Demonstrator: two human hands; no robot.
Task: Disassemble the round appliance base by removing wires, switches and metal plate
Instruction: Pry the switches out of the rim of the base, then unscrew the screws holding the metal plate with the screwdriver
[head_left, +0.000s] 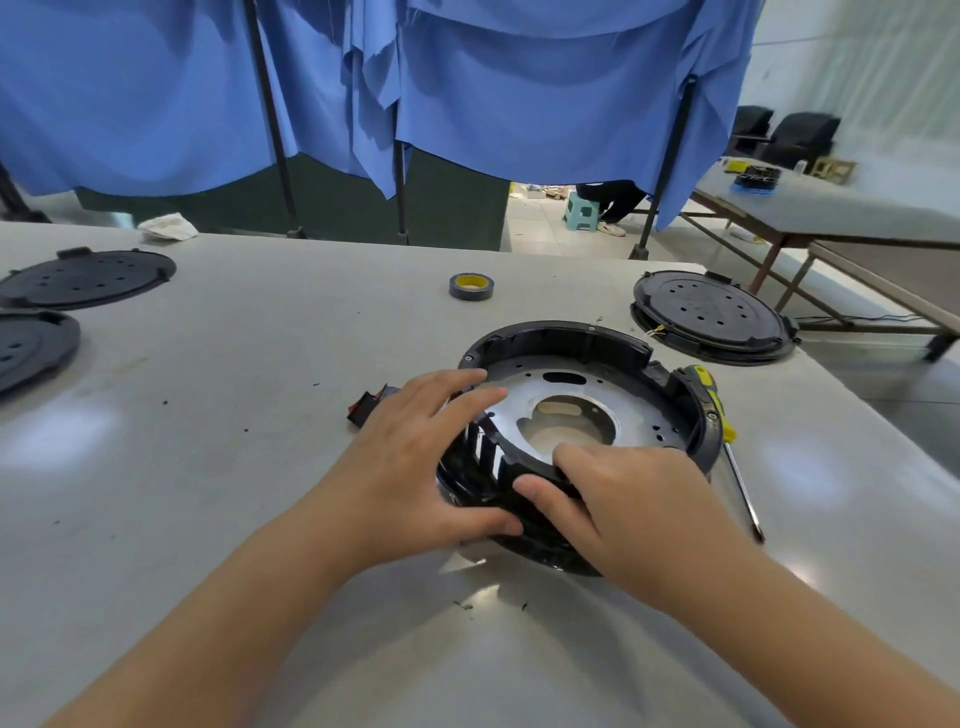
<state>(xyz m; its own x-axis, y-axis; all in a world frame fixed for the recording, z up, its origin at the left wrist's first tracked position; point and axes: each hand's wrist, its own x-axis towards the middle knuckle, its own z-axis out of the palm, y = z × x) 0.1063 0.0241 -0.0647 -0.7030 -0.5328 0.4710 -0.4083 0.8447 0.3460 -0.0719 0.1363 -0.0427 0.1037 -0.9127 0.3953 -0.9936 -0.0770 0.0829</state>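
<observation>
Item: round black plastic appliance base (587, 353), open side up near the middle of the grey table (260, 364), with a silver perforated ring-shaped metal plate (639, 410) seated flat inside its wall. Left hand (415, 457): fingers loosely extended over the near-left slotted rim, tips reaching toward the plate, thumb against the outer wall. Right hand (623, 504): fingers curled over the near rim, thumb pressed to the slotted wall; plate lies just beyond both sets of fingertips, likely lifting upward, neither hand clearly nearer.
</observation>
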